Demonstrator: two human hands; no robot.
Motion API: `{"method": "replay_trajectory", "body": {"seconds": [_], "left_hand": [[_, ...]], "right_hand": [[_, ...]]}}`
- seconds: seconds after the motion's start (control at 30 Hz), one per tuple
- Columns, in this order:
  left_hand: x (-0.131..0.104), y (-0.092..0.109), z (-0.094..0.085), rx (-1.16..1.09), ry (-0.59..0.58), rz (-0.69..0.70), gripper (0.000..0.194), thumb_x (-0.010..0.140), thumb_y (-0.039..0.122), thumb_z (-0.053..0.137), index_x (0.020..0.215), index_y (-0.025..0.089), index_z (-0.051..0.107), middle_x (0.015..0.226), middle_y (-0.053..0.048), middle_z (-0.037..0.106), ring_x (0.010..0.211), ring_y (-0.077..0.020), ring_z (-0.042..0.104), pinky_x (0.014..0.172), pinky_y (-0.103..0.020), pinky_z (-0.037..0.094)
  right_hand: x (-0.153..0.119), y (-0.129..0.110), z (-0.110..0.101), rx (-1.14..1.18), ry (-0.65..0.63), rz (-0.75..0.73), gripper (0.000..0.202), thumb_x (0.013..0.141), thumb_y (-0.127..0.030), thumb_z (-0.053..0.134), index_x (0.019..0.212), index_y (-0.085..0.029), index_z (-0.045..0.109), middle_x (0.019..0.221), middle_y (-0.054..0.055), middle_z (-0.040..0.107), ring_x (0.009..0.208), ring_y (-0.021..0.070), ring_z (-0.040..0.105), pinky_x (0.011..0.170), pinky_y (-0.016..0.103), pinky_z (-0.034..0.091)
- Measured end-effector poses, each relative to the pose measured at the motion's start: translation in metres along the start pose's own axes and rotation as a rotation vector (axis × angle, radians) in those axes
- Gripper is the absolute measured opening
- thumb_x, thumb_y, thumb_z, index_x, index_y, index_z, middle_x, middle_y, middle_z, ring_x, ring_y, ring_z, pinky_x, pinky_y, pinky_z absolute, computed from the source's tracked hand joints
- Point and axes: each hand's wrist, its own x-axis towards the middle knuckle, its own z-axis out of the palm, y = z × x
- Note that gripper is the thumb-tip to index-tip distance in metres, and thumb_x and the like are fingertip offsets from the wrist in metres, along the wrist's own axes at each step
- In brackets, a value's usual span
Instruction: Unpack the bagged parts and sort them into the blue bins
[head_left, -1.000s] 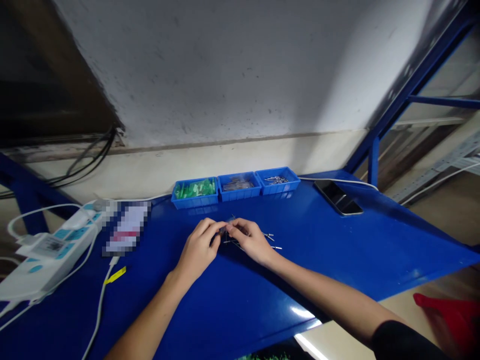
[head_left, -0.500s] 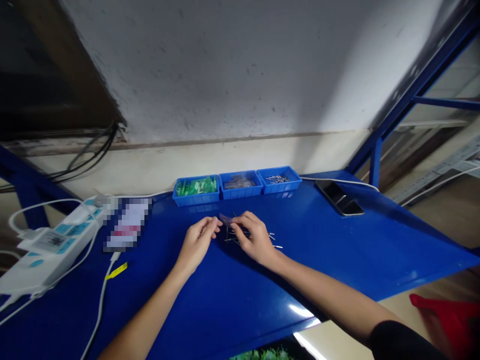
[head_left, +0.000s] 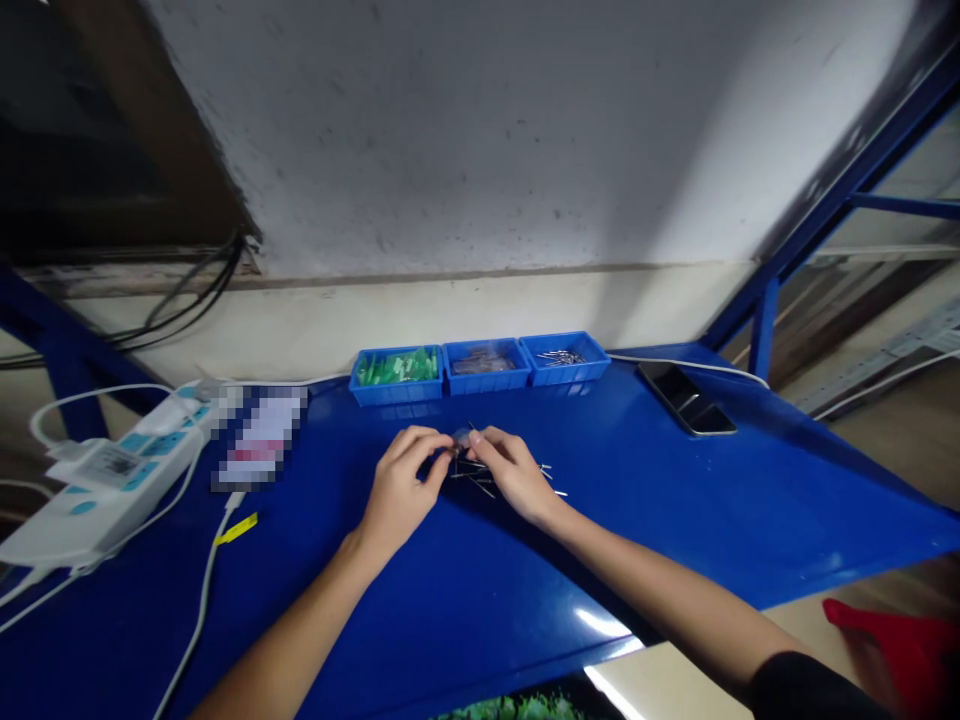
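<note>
A small clear plastic bag (head_left: 462, 437) is pinched between my two hands above the blue table. My left hand (head_left: 405, 475) has its thumb and forefinger closed at the bag's left edge. My right hand (head_left: 514, 470) grips the right side, and a thin dark tip sticks up by its fingers; I cannot tell what it belongs to. Several thin metal rods (head_left: 480, 485) lie loose on the table under and beside my right hand, partly hidden by it.
Three blue bins stand in a row by the wall: one with green pieces (head_left: 397, 367), one with clear bags (head_left: 480, 361), one with metal rods (head_left: 561, 357). A black phone (head_left: 686, 398) lies right; a power strip (head_left: 97, 490), blurred-out device (head_left: 262, 440) and white cables are left.
My left hand has moved right and closed on the bag's edge. The bag now sits between both hands. The view has shifted slightly.
</note>
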Motion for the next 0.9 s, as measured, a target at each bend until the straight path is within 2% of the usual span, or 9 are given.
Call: {"method": "replay_trajectory", "body": {"seconds": [0.1,0.17,0.23,0.3,0.4,0.47,0.6,0.77,0.9], "left_hand": [[-0.001,0.008,-0.001,0.050,-0.038,0.124,0.018,0.084,0.017,0.050,0.089,0.022,0.066,0.092,-0.006,0.060,0.090,-0.0201,0.055,0.084,-0.036,0.044],[0.000,0.014,-0.005,-0.042,-0.058,0.084,0.016,0.082,0.019,0.052,0.088,0.021,0.066,0.092,-0.006,0.059,0.090,-0.0202,0.055,0.084,-0.036,0.044],[0.002,0.018,-0.009,-0.256,-0.039,-0.054,0.011,0.081,0.022,0.056,0.085,0.020,0.065,0.089,-0.005,0.058,0.084,-0.0186,0.055,0.080,-0.033,0.046],[0.005,0.019,-0.013,-0.575,0.037,-0.238,0.008,0.078,0.024,0.058,0.081,0.019,0.063,0.082,-0.003,0.056,0.076,-0.0154,0.054,0.074,-0.030,0.046],[0.010,0.015,-0.014,-1.047,0.159,-0.487,0.006,0.074,0.023,0.059,0.074,0.017,0.059,0.071,0.000,0.052,0.067,-0.0116,0.051,0.070,-0.026,0.047],[0.012,0.013,-0.013,-1.235,0.199,-0.623,0.006,0.072,0.021,0.058,0.071,0.016,0.057,0.067,0.001,0.050,0.063,-0.0103,0.050,0.068,-0.025,0.048],[0.015,0.013,-0.011,-1.319,0.211,-0.769,0.010,0.074,0.023,0.057,0.069,0.015,0.056,0.065,-0.001,0.051,0.061,-0.0105,0.051,0.067,-0.027,0.050],[0.014,0.016,-0.007,-1.228,0.190,-0.799,0.015,0.075,0.028,0.058,0.069,0.014,0.056,0.064,-0.002,0.054,0.060,-0.0124,0.054,0.066,-0.031,0.052],[0.013,0.014,-0.005,-1.338,0.176,-0.846,0.021,0.078,0.033,0.057,0.069,0.014,0.056,0.064,-0.002,0.055,0.061,-0.0120,0.055,0.067,-0.029,0.052]], "right_hand": [[0.001,0.001,0.001,0.153,-0.030,0.061,0.035,0.085,-0.047,0.048,0.073,-0.015,0.058,0.063,-0.001,0.053,0.059,0.0106,0.048,0.058,0.023,0.040],[0.003,0.004,0.001,0.141,0.026,0.046,0.032,0.083,-0.045,0.051,0.077,-0.015,0.060,0.062,-0.002,0.053,0.056,0.0101,0.046,0.054,0.022,0.038],[0.005,0.008,-0.001,0.090,0.112,0.021,0.030,0.083,-0.043,0.051,0.081,-0.015,0.062,0.064,-0.001,0.056,0.056,0.0108,0.048,0.055,0.023,0.039],[0.007,0.010,-0.004,0.033,0.180,-0.032,0.028,0.085,-0.040,0.050,0.083,-0.016,0.064,0.071,0.002,0.058,0.060,0.0120,0.050,0.057,0.024,0.041],[0.007,0.009,-0.007,-0.076,0.226,-0.166,0.025,0.087,-0.033,0.049,0.090,-0.018,0.068,0.077,0.003,0.056,0.066,0.0131,0.052,0.059,0.025,0.043],[0.004,0.007,-0.005,-0.146,0.229,-0.251,0.023,0.087,-0.028,0.049,0.094,-0.019,0.069,0.079,0.003,0.053,0.068,0.0131,0.052,0.059,0.025,0.044],[-0.001,0.007,0.000,-0.227,0.233,-0.353,0.023,0.085,-0.020,0.047,0.093,-0.020,0.069,0.083,0.004,0.051,0.073,0.0143,0.053,0.063,0.027,0.047],[-0.006,0.006,0.001,-0.253,0.244,-0.513,0.027,0.082,-0.013,0.046,0.095,-0.020,0.068,0.091,0.006,0.051,0.083,0.0157,0.056,0.074,0.032,0.050],[-0.008,0.007,0.001,-0.264,0.231,-0.574,0.031,0.081,-0.010,0.045,0.100,-0.022,0.067,0.100,0.007,0.050,0.091,0.0172,0.058,0.081,0.035,0.051]]}}
